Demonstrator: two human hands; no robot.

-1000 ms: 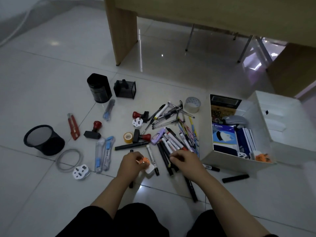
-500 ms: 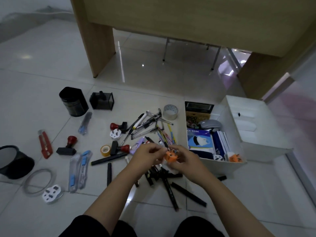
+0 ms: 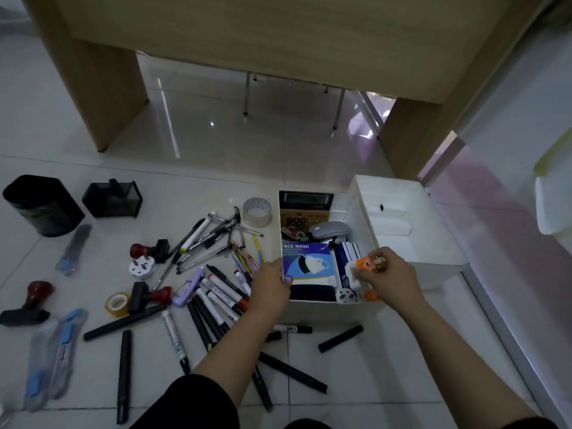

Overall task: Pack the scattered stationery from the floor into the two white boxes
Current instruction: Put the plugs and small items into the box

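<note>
- Placement is the step in hand: the right hand [image 3: 390, 278] pinches a small orange-and-white plastic plug adapter [image 3: 366, 265] above the near right corner of the open white cardboard box [image 3: 328, 311]. I judge it best lowered into the gap beside the dark blue packets [image 3: 348, 255], not dropped onto the pile.
- The left hand [image 3: 271, 289] grips the near left corner of the blue face-mask carton [image 3: 305, 263] lying in the box; shifting it leftward would likely widen that gap.
- Another orange piece [image 3: 370, 295] and a white plug [image 3: 345, 296] already sit in that corner, so room is tight.
- Black and white marker pens [image 3: 216, 301] lie scattered on the floor left of the box, still unpacked.
- Farther off, a grey computer mouse [image 3: 329, 231] and a calculator [image 3: 305, 201] fill the box's far end.
- The second white box [image 3: 411, 224] stands just beyond to the right.
</note>
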